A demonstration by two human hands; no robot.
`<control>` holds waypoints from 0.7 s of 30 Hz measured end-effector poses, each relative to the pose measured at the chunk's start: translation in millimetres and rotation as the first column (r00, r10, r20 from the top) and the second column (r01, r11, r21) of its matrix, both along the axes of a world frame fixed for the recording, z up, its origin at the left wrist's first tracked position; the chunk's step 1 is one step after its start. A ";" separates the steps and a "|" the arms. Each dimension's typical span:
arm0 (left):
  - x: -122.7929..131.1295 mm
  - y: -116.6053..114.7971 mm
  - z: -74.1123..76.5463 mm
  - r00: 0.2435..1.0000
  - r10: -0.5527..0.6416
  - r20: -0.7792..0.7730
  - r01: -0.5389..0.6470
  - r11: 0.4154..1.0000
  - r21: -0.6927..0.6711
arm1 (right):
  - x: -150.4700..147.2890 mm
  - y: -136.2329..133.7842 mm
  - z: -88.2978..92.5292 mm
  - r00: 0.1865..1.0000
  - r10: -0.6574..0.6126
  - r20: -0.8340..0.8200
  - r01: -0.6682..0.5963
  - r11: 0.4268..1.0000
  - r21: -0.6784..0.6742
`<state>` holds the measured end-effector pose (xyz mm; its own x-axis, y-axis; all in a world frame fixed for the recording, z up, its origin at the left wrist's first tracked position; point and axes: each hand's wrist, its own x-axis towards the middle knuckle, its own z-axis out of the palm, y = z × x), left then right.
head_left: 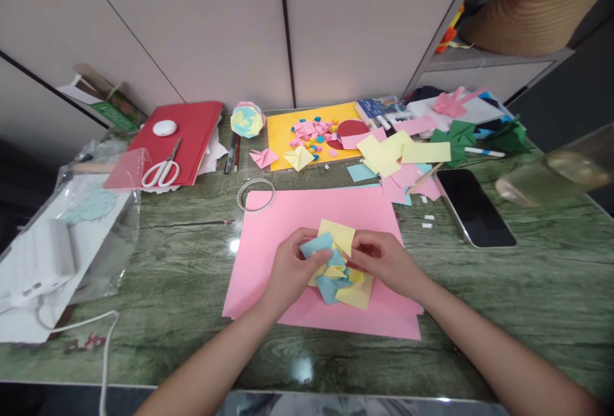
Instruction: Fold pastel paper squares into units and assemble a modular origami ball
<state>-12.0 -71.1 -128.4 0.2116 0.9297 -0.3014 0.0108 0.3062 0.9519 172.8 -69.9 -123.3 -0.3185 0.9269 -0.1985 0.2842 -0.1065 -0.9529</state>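
Note:
Over the pink paper sheets [268, 249], both hands hold one piece of origami [330, 291] made of folded yellow and light blue paper. Its yellow and blue flaps stick out on several sides. My left hand [295, 265] grips its left side, thumb pressed on the front near a blue flap. On the right side, my right hand [386, 259] pinches the paper by a yellow flap, with fingertips partly hidden behind it. A finished-looking paper ball [247, 120] in yellow, blue and pink sits at the back.
Red folder [192, 128] with scissors [163, 169] lies back left. Behind the pink sheets are a silver ring [256, 195] and a yellow sheet [283, 137] with small folded pieces. Loose paper strips [388, 153], a phone [474, 208] and a clear container [551, 176] are on the right.

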 end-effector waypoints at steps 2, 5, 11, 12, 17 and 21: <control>-3.0 1.5 -0.8 0.995 -0.066 -0.077 0.069 0.997 0.045 | -0.6 -0.1 0.8 0.997 0.011 0.072 -0.016 0.998 0.068; -5.8 3.2 -1.1 0.961 -0.132 -0.245 0.166 0.978 0.124 | -1.5 0.3 0.7 0.983 0.015 0.185 -0.048 0.983 0.178; -29.2 22.8 3.7 0.814 0.161 -0.558 0.154 0.867 0.474 | 6.0 6.7 0.7 0.952 -0.009 0.306 -0.067 0.970 0.235; -36.5 27.9 4.6 0.740 0.244 -0.626 0.179 0.827 0.534 | 9.2 8.4 1.5 0.946 -0.038 0.322 -0.042 0.970 0.239; -64.7 44.3 5.7 0.321 0.412 -0.853 0.317 0.801 0.507 | 24.5 12.9 6.2 0.913 -0.202 0.355 0.103 0.955 0.279; -65.3 45.7 4.3 0.133 0.369 -0.920 0.352 0.850 0.392 | 23.9 11.0 8.1 0.915 -0.209 0.345 0.110 0.952 0.285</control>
